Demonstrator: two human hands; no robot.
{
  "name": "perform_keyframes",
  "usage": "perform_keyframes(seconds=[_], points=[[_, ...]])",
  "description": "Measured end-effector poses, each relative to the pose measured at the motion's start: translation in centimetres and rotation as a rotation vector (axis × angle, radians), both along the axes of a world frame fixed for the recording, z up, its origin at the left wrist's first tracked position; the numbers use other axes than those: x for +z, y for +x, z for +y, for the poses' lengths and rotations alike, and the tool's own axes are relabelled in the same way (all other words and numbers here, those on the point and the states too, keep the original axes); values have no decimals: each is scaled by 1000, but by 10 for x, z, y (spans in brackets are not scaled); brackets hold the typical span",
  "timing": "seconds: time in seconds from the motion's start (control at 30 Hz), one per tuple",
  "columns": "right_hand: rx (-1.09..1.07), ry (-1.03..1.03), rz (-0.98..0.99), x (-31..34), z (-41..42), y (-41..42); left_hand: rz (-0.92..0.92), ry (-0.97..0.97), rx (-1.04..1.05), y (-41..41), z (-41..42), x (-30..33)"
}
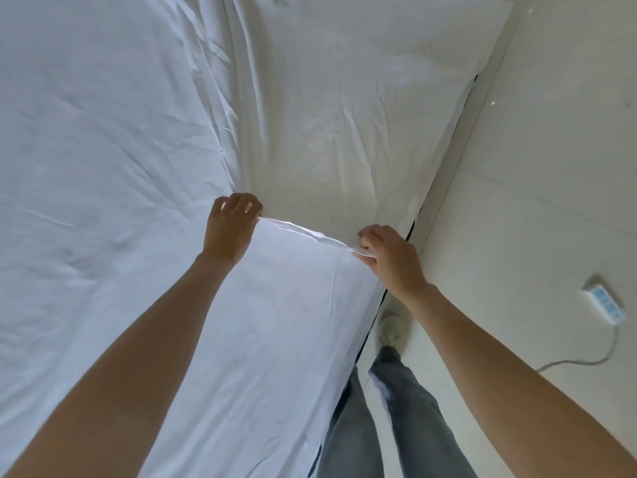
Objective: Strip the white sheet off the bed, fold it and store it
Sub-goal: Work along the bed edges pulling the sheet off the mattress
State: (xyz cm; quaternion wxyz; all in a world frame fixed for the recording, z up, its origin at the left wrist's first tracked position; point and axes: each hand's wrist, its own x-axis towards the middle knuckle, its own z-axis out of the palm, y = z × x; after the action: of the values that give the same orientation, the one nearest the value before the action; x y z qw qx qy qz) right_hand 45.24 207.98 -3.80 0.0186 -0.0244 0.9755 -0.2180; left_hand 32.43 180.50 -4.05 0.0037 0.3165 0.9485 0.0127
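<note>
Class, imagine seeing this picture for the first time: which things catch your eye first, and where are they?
Two bare hands in the middle grip one edge of the white sheet: the left hand at one end, the right hand near the bed's side. The sheet fills the left and top of the view. On the pale floor at right lies a white power strip with its cable.

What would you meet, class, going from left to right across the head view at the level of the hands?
White sheet → left hand gripping the sheet's edge → right hand pinching the same edge → pale floor → white power strip.
</note>
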Motion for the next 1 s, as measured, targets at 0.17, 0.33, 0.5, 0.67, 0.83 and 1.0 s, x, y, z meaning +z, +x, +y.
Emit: perform_keyframes(seconds=[0.17, 0.33, 0.5, 0.67, 0.83, 1.0], points=[[12, 67, 8, 2, -43, 48, 63, 34, -2, 51, -45, -4], [56, 73, 21, 2, -68, 108, 73, -18, 13, 118, -68, -2], [107, 39, 19, -1, -95, 176, 23, -117, 37, 209, -102, -6], [165, -10, 6, 0, -128, 240, 15, -137, 104, 274, -131, -1], [203, 13, 10, 6, -164, 288, 53, -126, 112, 320, -161, 8], [204, -17, 4, 7, -206, 336, 23, -157, 78, 368, -198, 9]])
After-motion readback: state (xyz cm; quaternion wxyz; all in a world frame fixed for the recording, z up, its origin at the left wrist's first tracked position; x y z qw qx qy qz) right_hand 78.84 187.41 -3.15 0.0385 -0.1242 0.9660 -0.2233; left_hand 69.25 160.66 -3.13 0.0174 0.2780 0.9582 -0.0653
